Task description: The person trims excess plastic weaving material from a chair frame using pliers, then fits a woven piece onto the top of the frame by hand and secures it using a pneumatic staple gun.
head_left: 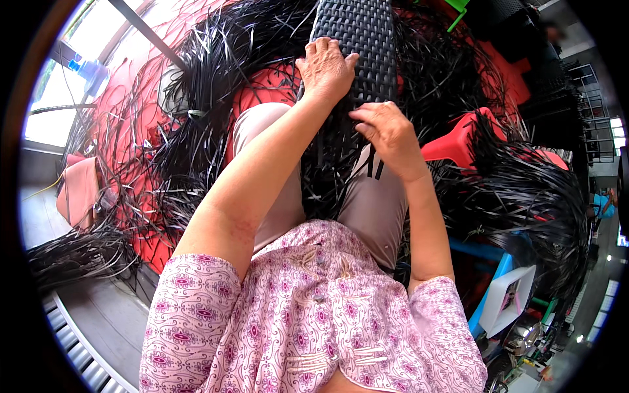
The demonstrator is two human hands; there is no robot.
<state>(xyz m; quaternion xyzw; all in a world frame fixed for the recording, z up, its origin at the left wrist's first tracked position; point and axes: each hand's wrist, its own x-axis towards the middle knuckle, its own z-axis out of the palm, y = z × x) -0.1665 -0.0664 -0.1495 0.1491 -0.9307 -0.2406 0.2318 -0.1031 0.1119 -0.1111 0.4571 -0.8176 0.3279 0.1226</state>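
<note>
A dark grey woven panel (367, 39) of flat plastic strips runs away from me over my knees. My left hand (325, 71) rests on its left part, back of the hand up and thumb spread to the right; the fingertips are partly hidden. Close to the panel's near right edge is my right hand (391, 134), fingers bent toward the thumb. Two short black strip ends (375, 165) hang below that hand, and it seems closed on them. Loose black strips (327, 157) trail from the panel's near end between my legs.
Heaps of black strips (213, 59) lie on both sides over a red surface (131, 72). To the right stands a red plastic stool (455, 141) with strips across it. A white plastic frame (508, 301) leans at lower right. A water bottle (90, 71) is at far left.
</note>
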